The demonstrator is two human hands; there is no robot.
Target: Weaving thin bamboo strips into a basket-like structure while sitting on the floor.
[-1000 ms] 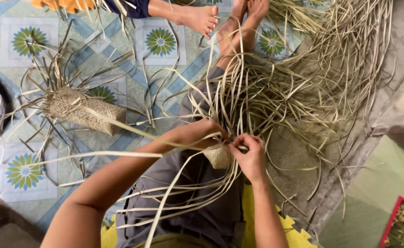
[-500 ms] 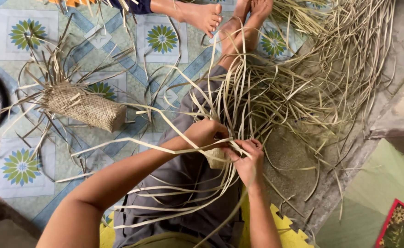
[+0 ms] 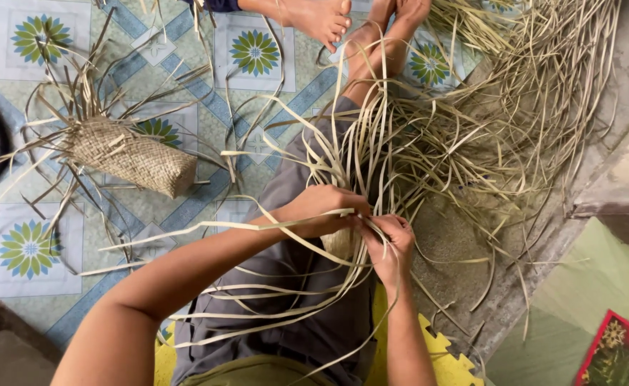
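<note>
- Small woven piece [image 3: 341,241]: pale straw-coloured start of plaiting, resting on the person's lap over grey trousers [image 3: 293,314]; mostly hidden by the hands.
- Loose strips [image 3: 257,227]: long, flat, pale; they fan out from the piece toward the lap's near edge and up toward the feet.
- Left hand [image 3: 321,209]: grip closed on strips above the piece.
- Right hand [image 3: 389,243]: grip pinched on strips beside it.
- Finished woven pouch [image 3: 132,157]: lies on the tiled floor [image 3: 28,114], long axis slanting toward the floor's left edge; contents not visible.
</note>
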